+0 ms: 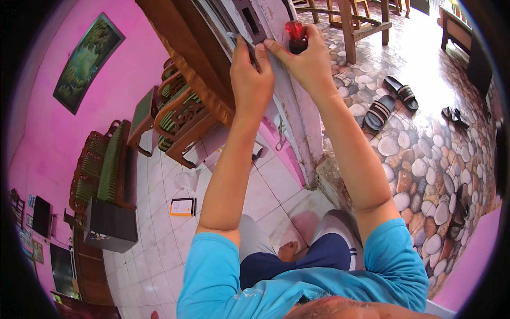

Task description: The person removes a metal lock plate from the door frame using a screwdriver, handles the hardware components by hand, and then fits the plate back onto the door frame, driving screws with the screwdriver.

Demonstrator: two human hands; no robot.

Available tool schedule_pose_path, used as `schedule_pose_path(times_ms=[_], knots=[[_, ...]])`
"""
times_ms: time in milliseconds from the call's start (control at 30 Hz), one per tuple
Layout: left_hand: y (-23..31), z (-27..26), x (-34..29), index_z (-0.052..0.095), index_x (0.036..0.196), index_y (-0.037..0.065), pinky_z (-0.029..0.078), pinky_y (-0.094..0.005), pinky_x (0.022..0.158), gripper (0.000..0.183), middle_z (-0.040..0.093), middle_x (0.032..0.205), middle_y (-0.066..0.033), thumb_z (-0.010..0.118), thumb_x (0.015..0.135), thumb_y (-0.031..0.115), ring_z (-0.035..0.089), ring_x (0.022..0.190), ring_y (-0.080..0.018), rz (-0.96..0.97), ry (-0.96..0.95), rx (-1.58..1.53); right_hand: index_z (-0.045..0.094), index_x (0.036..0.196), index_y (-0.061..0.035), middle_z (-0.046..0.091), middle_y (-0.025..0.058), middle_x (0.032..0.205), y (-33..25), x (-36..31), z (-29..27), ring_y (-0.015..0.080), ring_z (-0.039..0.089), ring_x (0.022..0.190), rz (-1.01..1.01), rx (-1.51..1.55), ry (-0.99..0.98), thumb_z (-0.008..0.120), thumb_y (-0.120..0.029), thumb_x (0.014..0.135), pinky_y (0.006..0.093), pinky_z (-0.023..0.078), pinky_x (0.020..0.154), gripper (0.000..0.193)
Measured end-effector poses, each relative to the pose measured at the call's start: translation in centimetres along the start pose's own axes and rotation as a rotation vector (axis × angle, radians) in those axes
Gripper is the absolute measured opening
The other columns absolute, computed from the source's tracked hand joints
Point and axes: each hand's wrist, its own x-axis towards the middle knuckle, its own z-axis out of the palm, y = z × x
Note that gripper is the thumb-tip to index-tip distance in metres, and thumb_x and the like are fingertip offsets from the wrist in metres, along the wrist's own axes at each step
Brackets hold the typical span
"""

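A grey metal lock plate [251, 22] with a dark slot lies against the worn, pale-painted door frame [300, 106] at the top. My left hand [252, 80] is closed at the plate's lower end, its thumb and index finger on either side of the frame's edge. In my right hand [313, 66] is a screwdriver [295, 38] with a red and black handle, gripped by the curled fingers. The right thumb reaches over to the plate's lower end, close to the left thumb. The screwdriver's shaft is out of sight.
Left of the frame hangs a brown curtain [183, 48]. Carved wooden chairs [183, 119] and a green-striped sofa [114, 165] stand on the tiled floor [154, 239], near a small orange-and-white box [183, 207]. Sandals [379, 112] lie on the pebble-patterned floor at right, below a wooden stool [348, 32].
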Motion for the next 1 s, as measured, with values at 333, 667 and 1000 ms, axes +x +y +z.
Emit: schedule_pose_path(times_ms=[333,667,1000], knots=[[-1.6,4.5,-1.1,0.033,0.147,-0.015,0.041,-0.0495,0.107,0.056,0.047,0.136,-0.0353,0.049,0.105,0.019,0.050,0.123,-0.0501,0.258,0.320,-0.042,0.065,0.100,-0.0045,0.066,0.0094,0.090,1.2,-1.9,-2.6,0.0255,0.064,0.079,-0.265,0.056,0.175,0.069,-0.034,0.096,0.0367,0.051,0.072,0.030],[-2.4,5.8,-1.2,0.036,0.145,-0.014,0.047,-0.0474,0.099,0.068,0.053,0.126,-0.0319,0.063,0.093,0.022,0.056,0.115,-0.0471,0.282,0.461,-0.201,0.065,0.094,-0.0040,0.062,-0.0003,0.074,-0.2,-3.9,-4.6,0.0056,0.055,0.065,0.006,0.192,-0.026,0.063,-0.034,0.103,0.0238,0.044,0.058,0.032],[-1.5,5.2,-1.3,0.046,0.137,-0.012,0.049,-0.0471,0.098,0.069,0.057,0.126,-0.0309,0.072,0.092,0.034,0.060,0.114,-0.0465,0.116,0.405,-0.369,0.061,0.089,-0.0043,0.059,-0.0040,0.072,-1.4,-2.5,-3.1,0.0034,0.052,0.064,-0.038,0.083,-0.015,0.081,-0.026,0.090,0.0213,0.042,0.057,0.029]])
